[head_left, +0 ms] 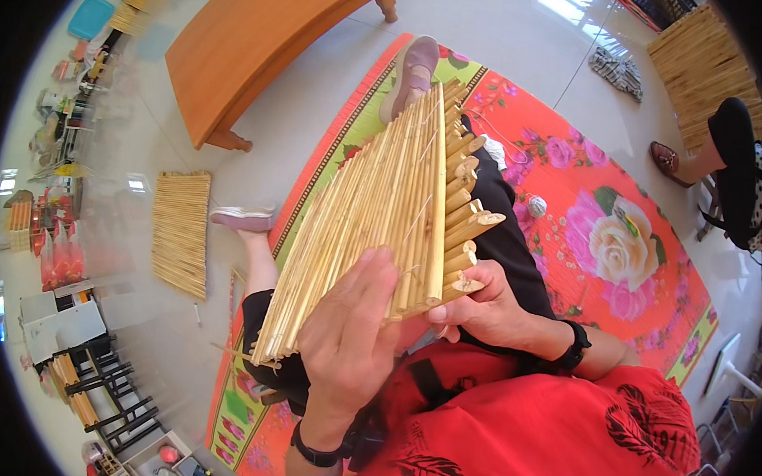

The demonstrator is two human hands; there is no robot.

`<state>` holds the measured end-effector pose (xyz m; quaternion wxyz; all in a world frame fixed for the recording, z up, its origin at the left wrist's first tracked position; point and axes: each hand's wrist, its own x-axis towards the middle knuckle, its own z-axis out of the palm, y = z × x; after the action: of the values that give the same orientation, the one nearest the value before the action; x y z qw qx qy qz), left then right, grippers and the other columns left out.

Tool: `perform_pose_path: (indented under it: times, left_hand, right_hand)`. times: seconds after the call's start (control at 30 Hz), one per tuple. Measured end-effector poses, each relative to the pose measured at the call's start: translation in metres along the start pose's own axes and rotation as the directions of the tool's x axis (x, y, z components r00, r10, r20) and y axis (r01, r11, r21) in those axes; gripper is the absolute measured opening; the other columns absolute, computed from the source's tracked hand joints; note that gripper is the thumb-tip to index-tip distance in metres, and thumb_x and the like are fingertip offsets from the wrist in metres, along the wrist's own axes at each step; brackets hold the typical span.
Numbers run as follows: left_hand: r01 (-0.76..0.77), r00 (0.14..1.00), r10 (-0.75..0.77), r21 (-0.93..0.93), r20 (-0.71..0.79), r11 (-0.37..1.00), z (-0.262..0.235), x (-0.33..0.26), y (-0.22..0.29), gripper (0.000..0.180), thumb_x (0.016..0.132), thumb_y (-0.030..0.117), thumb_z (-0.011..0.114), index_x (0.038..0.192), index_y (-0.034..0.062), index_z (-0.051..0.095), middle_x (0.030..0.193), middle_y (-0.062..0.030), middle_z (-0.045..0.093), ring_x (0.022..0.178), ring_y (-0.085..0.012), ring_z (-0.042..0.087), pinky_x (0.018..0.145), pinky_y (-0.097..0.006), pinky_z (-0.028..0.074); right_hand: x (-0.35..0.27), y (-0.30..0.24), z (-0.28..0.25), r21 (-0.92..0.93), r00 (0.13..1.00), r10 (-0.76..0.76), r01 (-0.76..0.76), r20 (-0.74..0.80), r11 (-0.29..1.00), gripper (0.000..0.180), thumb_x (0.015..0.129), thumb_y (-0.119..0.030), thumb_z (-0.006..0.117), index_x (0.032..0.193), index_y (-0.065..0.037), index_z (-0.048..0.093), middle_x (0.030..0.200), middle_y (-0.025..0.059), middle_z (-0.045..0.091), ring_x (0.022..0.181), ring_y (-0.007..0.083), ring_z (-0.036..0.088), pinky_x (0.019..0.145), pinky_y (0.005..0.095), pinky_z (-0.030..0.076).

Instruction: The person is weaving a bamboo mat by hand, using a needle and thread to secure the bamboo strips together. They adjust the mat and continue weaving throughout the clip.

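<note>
A mat of straight tan reeds (361, 211) lies slanted across my lap, bound with thin pale cord. One thicker reed (439, 198) runs along its right side, with cut reed ends (468, 225) sticking out unevenly past it. My left hand (350, 331) is over the mat's near edge, fingers laid together on top; its thumb is mostly hidden beneath. At the near right corner, my right hand (485, 308) pinches the reed ends between thumb and fingers.
A red floral floor mat (560, 273) lies under me. An orange-brown wooden table (261, 51) stands ahead on the left, with another reed mat (180, 232) on the floor nearby. At the right, another person's leg (712, 161) shows by a woven panel (709, 70).
</note>
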<state>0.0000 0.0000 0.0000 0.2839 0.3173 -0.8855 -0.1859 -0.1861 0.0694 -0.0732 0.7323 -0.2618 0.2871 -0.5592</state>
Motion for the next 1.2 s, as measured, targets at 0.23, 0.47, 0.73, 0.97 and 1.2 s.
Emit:
perform_pose_path:
  times: [0.23, 0.47, 0.73, 0.97, 1.2]
  left_hand:
    - [-0.036, 0.998, 0.036, -0.009, -0.057, 0.999, 0.006, 0.007, -0.006, 0.037, 0.084, -0.004, 0.074, 0.12, -0.0025, 0.068, 0.12, -0.0201, 0.071, 0.107, -0.0409, 0.073, 0.089, -0.044, 0.062]
    - [-0.072, 0.986, 0.053, -0.114, -0.157, 0.991, 0.026, 0.011, -0.012, 0.033, 0.081, 0.0, 0.081, 0.112, 0.0099, 0.072, 0.107, -0.0121, 0.065, 0.098, -0.0396, 0.074, 0.075, -0.041, 0.065]
    - [-0.137, 0.986, 0.133, -0.032, -0.105, 0.99, 0.031, 0.023, -0.013, 0.034, 0.082, 0.006, 0.082, 0.113, 0.0171, 0.072, 0.105, -0.0098, 0.065, 0.098, -0.034, 0.074, 0.073, -0.038, 0.065]
    - [-0.152, 0.988, 0.152, -0.014, -0.036, 0.988, 0.03, 0.026, -0.014, 0.034, 0.085, 0.006, 0.08, 0.116, 0.0179, 0.071, 0.107, -0.0079, 0.062, 0.1, -0.0305, 0.074, 0.073, -0.037, 0.065]
    - [-0.129, 0.987, 0.126, -0.021, -0.095, 0.991, 0.035, 0.027, -0.009, 0.031, 0.086, 0.007, 0.081, 0.114, 0.0169, 0.073, 0.107, -0.006, 0.062, 0.1, -0.0255, 0.071, 0.075, -0.032, 0.063]
  right_hand:
    - [0.006, 0.015, -0.004, 0.031, 0.981, -0.195, 0.194, 0.024, 0.981, 0.018, 0.098, -0.002, 0.069, 0.116, -0.001, 0.067, 0.086, 0.0024, 0.069, 0.056, 0.0053, 0.055, 0.047, 0.0226, 0.041]
    - [-0.001, 0.009, -0.012, 0.061, 0.988, -0.111, 0.118, -0.107, 0.991, 0.023, 0.097, 0.001, 0.068, 0.12, 0.0, 0.067, 0.078, 0.0032, 0.067, 0.052, 0.0064, 0.053, 0.045, 0.0229, 0.04]
    - [-0.01, -0.006, -0.014, 0.056, 0.978, 0.0, 0.013, -0.209, 0.998, 0.019, 0.098, -0.004, 0.069, 0.116, 0.0, 0.07, 0.074, 0.0038, 0.067, 0.052, 0.006, 0.053, 0.046, 0.0231, 0.041]
    - [-0.015, -0.005, -0.016, 0.049, 0.973, -0.043, 0.055, -0.229, 0.997, 0.02, 0.098, -0.003, 0.069, 0.117, 0.002, 0.07, 0.079, 0.0057, 0.069, 0.052, 0.0063, 0.053, 0.046, 0.0237, 0.039]
    - [-0.012, -0.008, -0.017, -0.068, 0.965, -0.165, 0.154, -0.206, 0.986, 0.02, 0.098, -0.002, 0.068, 0.117, 0.003, 0.069, 0.078, 0.0055, 0.068, 0.051, 0.0063, 0.052, 0.046, 0.0237, 0.039]
